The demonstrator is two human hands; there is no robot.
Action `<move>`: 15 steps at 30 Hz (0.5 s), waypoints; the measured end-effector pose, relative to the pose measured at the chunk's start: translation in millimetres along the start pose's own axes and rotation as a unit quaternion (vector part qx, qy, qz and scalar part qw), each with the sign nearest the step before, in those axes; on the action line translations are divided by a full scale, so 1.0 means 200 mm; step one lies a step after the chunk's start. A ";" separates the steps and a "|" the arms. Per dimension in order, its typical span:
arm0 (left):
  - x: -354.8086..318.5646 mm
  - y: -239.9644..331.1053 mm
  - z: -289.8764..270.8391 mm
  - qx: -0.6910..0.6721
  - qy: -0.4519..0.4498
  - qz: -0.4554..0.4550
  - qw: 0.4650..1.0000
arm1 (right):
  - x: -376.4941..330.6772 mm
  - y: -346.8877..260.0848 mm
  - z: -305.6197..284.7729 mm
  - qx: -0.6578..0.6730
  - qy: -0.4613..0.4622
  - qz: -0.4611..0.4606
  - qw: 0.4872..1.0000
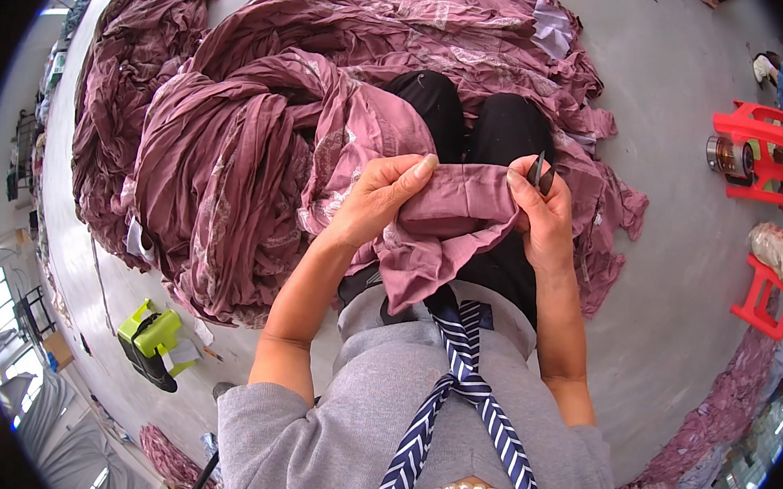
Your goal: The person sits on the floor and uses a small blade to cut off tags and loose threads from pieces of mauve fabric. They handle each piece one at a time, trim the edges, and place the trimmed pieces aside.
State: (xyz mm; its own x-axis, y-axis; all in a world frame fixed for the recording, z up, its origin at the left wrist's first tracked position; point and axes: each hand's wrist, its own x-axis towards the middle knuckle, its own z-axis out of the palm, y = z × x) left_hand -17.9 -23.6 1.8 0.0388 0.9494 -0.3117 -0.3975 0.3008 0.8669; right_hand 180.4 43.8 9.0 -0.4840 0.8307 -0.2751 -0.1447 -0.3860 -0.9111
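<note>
A mauve cloth [462, 199] is stretched by its edge between my two hands, above my lap. My left hand [382, 189] pinches that edge, its thumb lying on top. At the other end my right hand [543, 210] is closed on the cloth, and it also holds small dark thread snips [541, 172], whose pointed blades stick up past the fingers. The cloth's loose corner hangs down toward my waist. On the left it runs into a large heap of the same patterned mauve fabric [232, 168] around my legs.
Red plastic stools [772, 137] stand at the right, the upper one beside a glass jar [728, 157]; a plastic bag [774, 252] sits on the lower one. A small green and black stool-like object [152, 341] stands at lower left. More mauve fabric [718, 417] lies along the right side.
</note>
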 end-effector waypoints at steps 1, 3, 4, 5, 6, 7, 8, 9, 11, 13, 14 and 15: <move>0.00 0.00 0.01 0.021 0.019 0.000 1.000 | 0.00 0.00 0.00 0.003 0.001 0.005 1.000; 0.00 -0.02 -0.01 -0.022 0.002 -0.017 1.000 | 0.00 0.00 0.00 0.015 0.003 0.007 1.000; 0.00 -0.03 -0.02 -0.043 -0.007 -0.026 0.999 | 0.00 0.00 -0.01 0.020 0.004 0.008 1.000; 0.00 -0.03 -0.02 -0.069 -0.012 -0.033 0.997 | 0.00 0.01 -0.01 0.007 0.006 -0.004 1.000; 0.00 -0.03 -0.02 -0.095 -0.016 -0.039 0.995 | 0.01 0.03 -0.02 -0.006 0.007 -0.016 1.000; 0.00 -0.03 -0.02 -0.121 -0.021 -0.046 0.991 | 0.01 0.05 -0.03 -0.020 0.009 -0.029 0.999; 0.00 -0.03 -0.02 -0.118 -0.016 -0.045 0.992 | 0.01 0.06 -0.03 -0.071 0.025 -0.057 0.996; 0.00 -0.03 -0.02 -0.115 -0.011 -0.045 0.992 | 0.01 0.07 -0.03 -0.122 0.040 -0.086 0.988; 0.00 -0.03 -0.01 -0.112 -0.007 -0.041 0.993 | 0.02 0.03 0.00 -0.195 0.051 -0.146 0.968; 0.00 -0.03 0.00 -0.108 -0.009 -0.034 0.993 | 0.02 -0.06 0.03 -0.274 0.024 -0.238 0.932; 0.00 -0.02 0.01 -0.083 -0.012 -0.029 0.996 | 0.01 -0.10 0.04 -0.312 0.013 -0.282 0.907; 0.00 -0.01 0.02 -0.057 -0.014 -0.023 0.998 | 0.03 -0.11 0.05 -0.333 -0.004 -0.329 0.883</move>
State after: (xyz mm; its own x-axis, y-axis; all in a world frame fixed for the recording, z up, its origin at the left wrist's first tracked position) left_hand -13.9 -23.9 0.8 0.0843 0.9374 -0.3380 -0.4964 0.3337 0.8014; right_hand 171.0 53.1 29.6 -0.4902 0.7836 0.3816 0.1426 0.5040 -0.8518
